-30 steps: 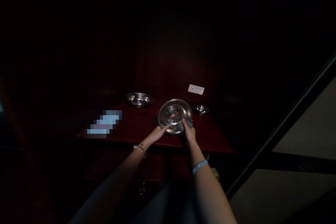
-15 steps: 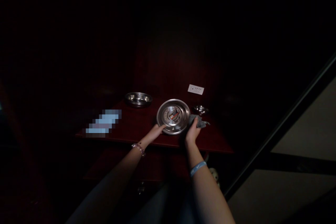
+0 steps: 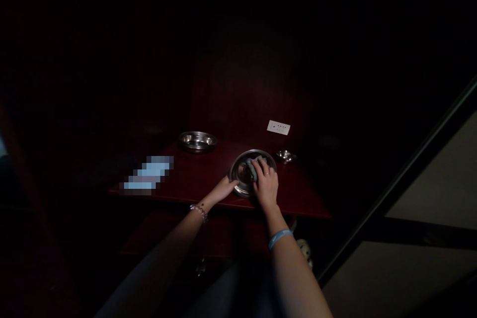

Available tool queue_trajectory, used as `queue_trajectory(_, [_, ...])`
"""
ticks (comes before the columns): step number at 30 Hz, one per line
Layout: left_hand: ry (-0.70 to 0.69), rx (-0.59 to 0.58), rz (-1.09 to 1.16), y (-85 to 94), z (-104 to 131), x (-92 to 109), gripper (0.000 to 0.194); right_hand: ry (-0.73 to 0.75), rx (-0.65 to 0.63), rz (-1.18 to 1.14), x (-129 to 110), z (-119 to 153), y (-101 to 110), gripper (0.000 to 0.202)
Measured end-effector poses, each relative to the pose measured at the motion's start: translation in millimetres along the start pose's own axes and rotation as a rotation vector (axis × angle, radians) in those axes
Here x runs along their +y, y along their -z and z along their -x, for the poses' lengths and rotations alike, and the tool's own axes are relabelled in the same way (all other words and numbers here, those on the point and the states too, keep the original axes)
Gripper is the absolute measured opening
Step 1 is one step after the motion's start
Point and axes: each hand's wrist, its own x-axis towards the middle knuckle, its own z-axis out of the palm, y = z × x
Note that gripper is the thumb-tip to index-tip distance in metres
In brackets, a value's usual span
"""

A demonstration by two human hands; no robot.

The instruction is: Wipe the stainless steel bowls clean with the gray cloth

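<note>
Both hands [image 3: 266, 184] outstretched, fingers curled.

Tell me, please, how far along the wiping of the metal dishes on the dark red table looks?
In hand: the right hand presses a grey cloth into the round steel plate, which the left hand steadies. Seemingly left: the steel bowl and small steel dish stand untouched. Nothing shows as finished.

Silver steel plate [image 3: 242, 179], grey cloth [image 3: 253, 168], dark red desk [image 3: 186, 179], light blue wristband [image 3: 279, 238], white wall plate [image 3: 278, 127].
</note>
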Motion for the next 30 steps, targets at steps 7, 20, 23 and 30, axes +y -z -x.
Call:
queue_trajectory(7, [0.012, -0.005, -0.02, -0.5, 1, 1, 0.053, 0.062, -0.025, -0.002, 3, -2, -10, 0.068])
queue_trajectory(20, [0.032, -0.001, -0.14, 0.3, 1, 1, 0.049, -0.117, -0.139, 0.1, 0, 2, -25, 0.051])
queue_trajectory(23, [0.015, 0.014, -0.172, 0.6, 1, 2, 0.049, -0.186, -0.221, 0.054, -11, -3, -28, 0.054])
queue_trajectory(30, [0.011, -0.025, -0.184, -1.4, -5, -6, 0.048, -0.447, -0.277, -0.096, -33, -29, -40, 0.012])
